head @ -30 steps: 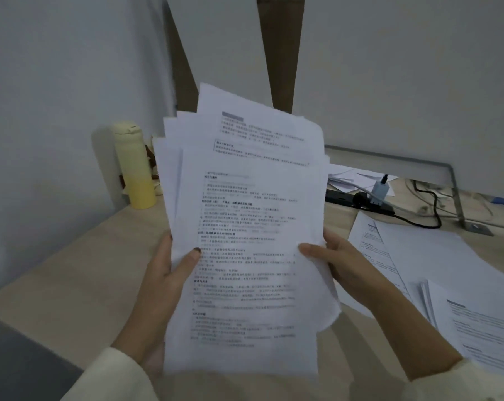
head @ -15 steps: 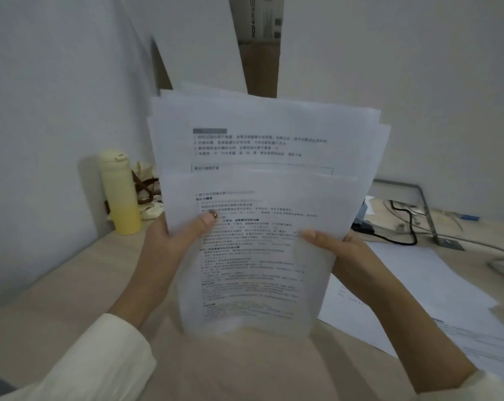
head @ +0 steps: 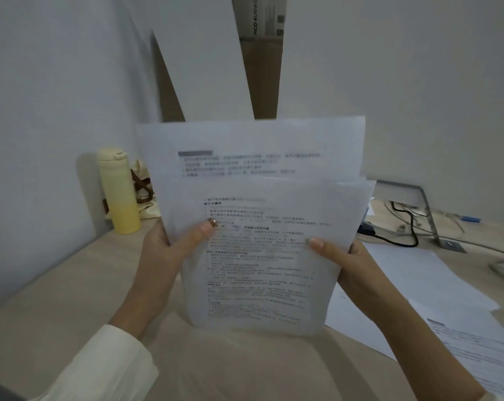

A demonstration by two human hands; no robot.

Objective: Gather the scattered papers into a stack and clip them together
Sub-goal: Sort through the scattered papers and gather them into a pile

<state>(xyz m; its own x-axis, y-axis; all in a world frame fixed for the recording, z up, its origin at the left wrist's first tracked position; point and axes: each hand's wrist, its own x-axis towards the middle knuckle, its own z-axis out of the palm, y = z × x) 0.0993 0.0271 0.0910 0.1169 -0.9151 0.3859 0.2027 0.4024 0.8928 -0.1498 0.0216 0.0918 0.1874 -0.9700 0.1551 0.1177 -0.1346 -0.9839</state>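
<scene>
I hold a loose stack of printed white papers (head: 259, 227) upright over the wooden desk (head: 56, 299), its lower edge close to the desktop. The sheets are uneven: a rear sheet stands higher than the front one. My left hand (head: 169, 256) grips the stack's left edge, thumb on the front page. My right hand (head: 349, 264) grips the right edge the same way. More printed sheets (head: 436, 299) lie flat on the desk to the right. No clip is visible.
A pale yellow bottle (head: 119, 192) stands at the back left by the wall, with a cloth bag (head: 143, 195) behind it. Black cables (head: 404, 227) and a metal stand (head: 430, 215) sit at the back right. White panels lean against the back wall.
The fanned, tilted sheets have been drawn into a squarer, upright stack and lowered toward the desk. Both hands slid higher up the side edges.
</scene>
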